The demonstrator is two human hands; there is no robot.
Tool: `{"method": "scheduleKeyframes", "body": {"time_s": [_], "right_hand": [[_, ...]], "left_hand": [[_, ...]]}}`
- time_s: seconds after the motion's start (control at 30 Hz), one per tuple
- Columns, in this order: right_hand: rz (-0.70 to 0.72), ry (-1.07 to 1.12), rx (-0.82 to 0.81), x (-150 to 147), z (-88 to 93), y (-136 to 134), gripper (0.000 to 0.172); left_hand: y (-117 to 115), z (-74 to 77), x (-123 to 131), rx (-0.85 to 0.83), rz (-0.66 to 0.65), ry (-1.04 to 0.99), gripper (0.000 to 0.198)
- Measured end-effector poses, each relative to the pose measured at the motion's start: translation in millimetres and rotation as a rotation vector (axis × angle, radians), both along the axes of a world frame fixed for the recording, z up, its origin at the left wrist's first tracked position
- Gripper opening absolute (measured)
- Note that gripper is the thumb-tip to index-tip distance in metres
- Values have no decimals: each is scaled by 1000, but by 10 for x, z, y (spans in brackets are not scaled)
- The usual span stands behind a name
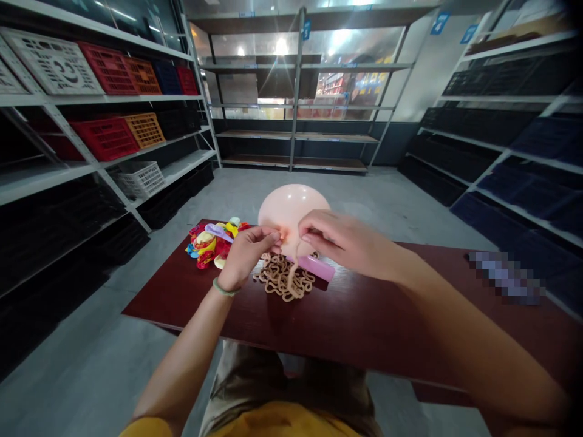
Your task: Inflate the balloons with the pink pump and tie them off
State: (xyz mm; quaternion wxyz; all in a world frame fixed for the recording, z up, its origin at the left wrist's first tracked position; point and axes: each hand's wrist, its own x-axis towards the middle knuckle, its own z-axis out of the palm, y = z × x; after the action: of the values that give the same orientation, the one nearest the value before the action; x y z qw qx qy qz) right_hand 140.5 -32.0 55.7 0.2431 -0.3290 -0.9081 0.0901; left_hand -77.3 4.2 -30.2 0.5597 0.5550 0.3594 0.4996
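Note:
A blown-up pale pink balloon [294,206] is just beyond my hands, over the table. My left hand [252,249] pinches the balloon's neck at its near side. Thumb and forefinger of my right hand [339,240] are closed on a beige string [295,267], which hangs down from them. Below lies a tangled heap of similar beige string [277,279] on the table. Next to it is a pink-purple cylinder or pump body [314,267], partly hidden by my right hand. A pile of colourful uninflated balloons [212,246] lies to the left of my left hand.
The dark red table [255,328] stands in front of my lap. A blurred-out flat object [505,277] lies at its right end. Shelving with plastic crates [107,133] runs along the left, with more racks [296,136] behind and at right.

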Motion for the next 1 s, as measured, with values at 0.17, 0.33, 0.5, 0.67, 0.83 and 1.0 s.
{"method": "scheduleKeyframes", "body": {"time_s": [0.17,0.33,0.5,0.67,0.83,1.0], "right_hand": [[0,-70,101,-26,9,105,14],[-33,-170,91,48,-4,99,17],[-35,-181,25,75,-7,75,19],[-66,-156,-16,72,-66,115,15],[-82,-89,-30,68,-117,100,15],[-186,178,-145,126,-98,120,18]], "left_hand": [[-58,12,100,-15,-134,84,22],[-85,-20,114,-84,-162,32,18],[-123,38,128,-111,-172,27,18],[-141,15,139,15,-154,95,20],[-138,-48,128,197,-126,238,20],[-146,-77,109,230,-146,329,21]]}}
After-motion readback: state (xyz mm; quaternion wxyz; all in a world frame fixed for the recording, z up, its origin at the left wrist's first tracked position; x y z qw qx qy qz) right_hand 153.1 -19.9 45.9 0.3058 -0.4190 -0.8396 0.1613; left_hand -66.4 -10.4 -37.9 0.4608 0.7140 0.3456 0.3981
